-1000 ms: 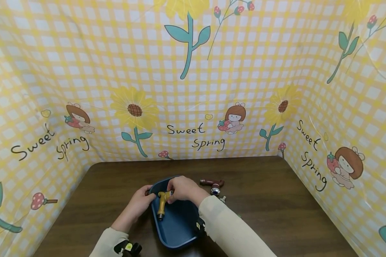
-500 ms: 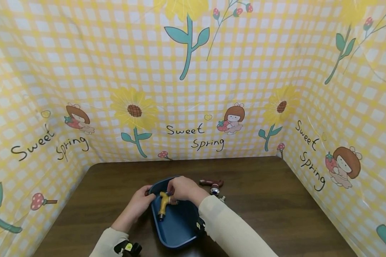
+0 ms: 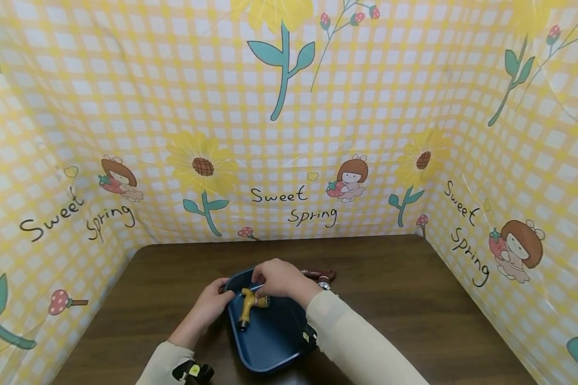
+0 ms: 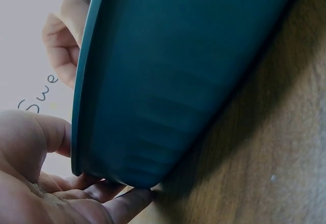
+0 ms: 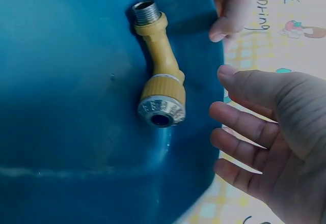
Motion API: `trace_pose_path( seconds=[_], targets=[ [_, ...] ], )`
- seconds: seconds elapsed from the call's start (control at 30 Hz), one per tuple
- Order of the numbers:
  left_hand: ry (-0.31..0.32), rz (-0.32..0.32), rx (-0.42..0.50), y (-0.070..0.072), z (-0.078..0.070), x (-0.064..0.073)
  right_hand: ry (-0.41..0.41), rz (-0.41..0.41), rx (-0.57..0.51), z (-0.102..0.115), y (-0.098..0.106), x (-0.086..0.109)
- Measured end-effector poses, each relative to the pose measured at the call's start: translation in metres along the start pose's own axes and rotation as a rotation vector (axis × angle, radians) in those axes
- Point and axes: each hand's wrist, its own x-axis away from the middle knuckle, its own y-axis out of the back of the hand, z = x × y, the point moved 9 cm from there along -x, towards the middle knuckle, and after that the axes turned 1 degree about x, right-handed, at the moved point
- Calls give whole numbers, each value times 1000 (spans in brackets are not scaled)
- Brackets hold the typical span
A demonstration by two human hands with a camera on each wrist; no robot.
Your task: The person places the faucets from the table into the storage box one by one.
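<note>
A yellow tap (image 3: 248, 309) with a threaded metal end lies inside the blue tray (image 3: 274, 353), near its left side. In the right wrist view the ridged collar and silver face of the tap (image 5: 162, 76) show clearly. My left hand (image 3: 212, 302) grips the far left corner of the tray, thumb at the rim and fingers underneath, as the left wrist view shows. Just above the tap, my right hand (image 3: 279, 278) is apart from it, its fingers relaxed and holding nothing. The right wrist view has this hand (image 5: 275, 132) beside the tray's edge.
A dark red tap (image 3: 320, 274) lies on the brown table (image 3: 390, 299) behind the right forearm, partly hidden by it. Yellow checked cloth (image 3: 289, 149) walls the table's back and sides. Each wrist carries a small black camera.
My right hand has let go of the yellow tap and lifted slightly to the right. The tap has turned and settled in the tray. My left hand stays at the tray corner.
</note>
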Motion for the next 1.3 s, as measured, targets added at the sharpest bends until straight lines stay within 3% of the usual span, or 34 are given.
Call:
trace_pose_path(
  seconds=[0.47,0.7,1.3],
  targets=[
    [21,-3,0,-2,2,0,64,-97,-2,-4,35,25],
    [-4,-10,4,0,-1,1,40,-125,-5,-10,45,37],
    [29,2,25,-1,3,-1,36,-236,22,-27,66,60]
  ],
)
